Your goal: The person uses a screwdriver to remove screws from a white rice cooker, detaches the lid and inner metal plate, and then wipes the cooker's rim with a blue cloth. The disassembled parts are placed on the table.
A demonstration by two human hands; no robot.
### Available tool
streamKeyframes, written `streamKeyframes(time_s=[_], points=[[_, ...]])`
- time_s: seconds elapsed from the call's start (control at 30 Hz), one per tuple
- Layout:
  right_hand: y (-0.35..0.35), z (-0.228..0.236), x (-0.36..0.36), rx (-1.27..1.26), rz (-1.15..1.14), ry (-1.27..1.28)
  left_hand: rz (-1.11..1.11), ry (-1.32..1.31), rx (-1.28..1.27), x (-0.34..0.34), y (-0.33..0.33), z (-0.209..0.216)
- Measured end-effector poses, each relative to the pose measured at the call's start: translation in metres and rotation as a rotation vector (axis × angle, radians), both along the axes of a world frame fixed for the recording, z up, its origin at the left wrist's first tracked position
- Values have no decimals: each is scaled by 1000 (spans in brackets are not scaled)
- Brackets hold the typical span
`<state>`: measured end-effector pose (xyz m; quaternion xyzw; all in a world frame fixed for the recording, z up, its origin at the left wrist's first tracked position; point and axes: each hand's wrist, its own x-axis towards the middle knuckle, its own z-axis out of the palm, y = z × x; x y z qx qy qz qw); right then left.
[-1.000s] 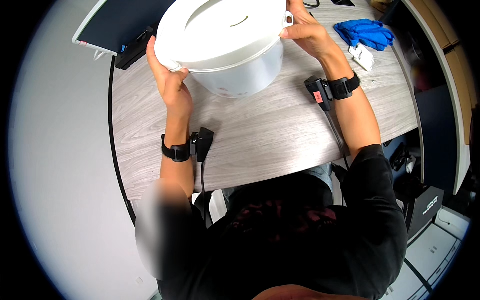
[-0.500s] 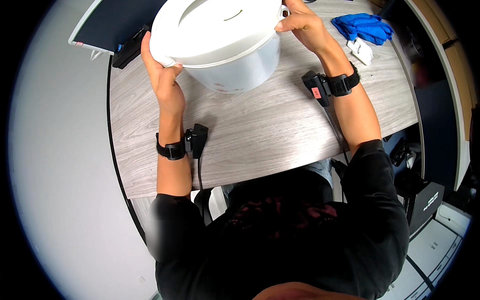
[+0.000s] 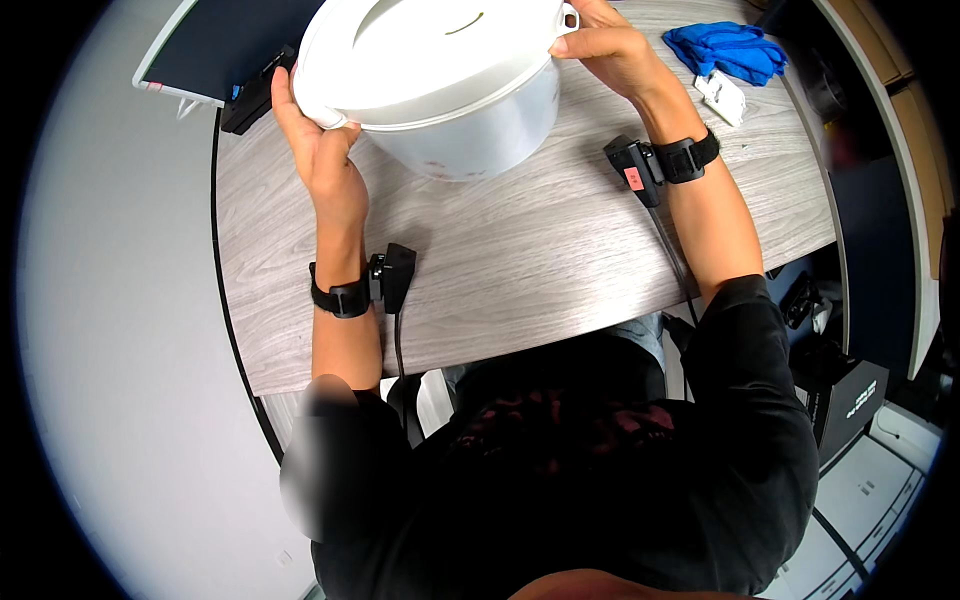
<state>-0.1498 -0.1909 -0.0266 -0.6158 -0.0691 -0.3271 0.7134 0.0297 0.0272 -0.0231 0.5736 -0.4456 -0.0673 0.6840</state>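
Note:
A large white lidded plastic bucket [image 3: 465,130] is at the far side of the desk, its top cut off by the frame edge. Its white lid [image 3: 440,80] sits on the rim and faces me, and faint marks show low on the wall. At the left end of the rim, my left hand [image 3: 325,150] grips the bucket, thumb on the near edge and fingers around the outside. My right hand [image 3: 612,50] holds the opposite end by a small looped handle [image 3: 570,17], thumb pressed on the rim. Whether the bucket's base touches the desk, I cannot tell.
Beyond my right hand lie a crumpled blue cloth [image 3: 725,52] and a small white packet [image 3: 722,98]. A monitor [image 3: 220,50] and a black device [image 3: 255,100] stand at the far left. Cabled black devices [image 3: 398,278] are strapped to both wrists. Shelving borders the desk's right side.
The bucket has shifted very slightly away and to the left, with both hands still on it. The grip looks the same.

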Motion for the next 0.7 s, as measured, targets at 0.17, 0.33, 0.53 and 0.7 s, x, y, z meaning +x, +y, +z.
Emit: streamKeyframes(time_s=[0.17, 0.33, 0.53, 0.7], points=[[-8, -4, 1, 45, 24, 28, -17, 32, 31, 4, 3, -2], [-11, -8, 3, 93, 74, 2, -119, 75, 45, -1, 5, 3], [-3, -1, -1, 87, 56, 19, -159, 86, 15, -1, 5, 1], [-2, 1, -2, 19, 23, 63, -149, 89, -30, -4, 3, -2]])
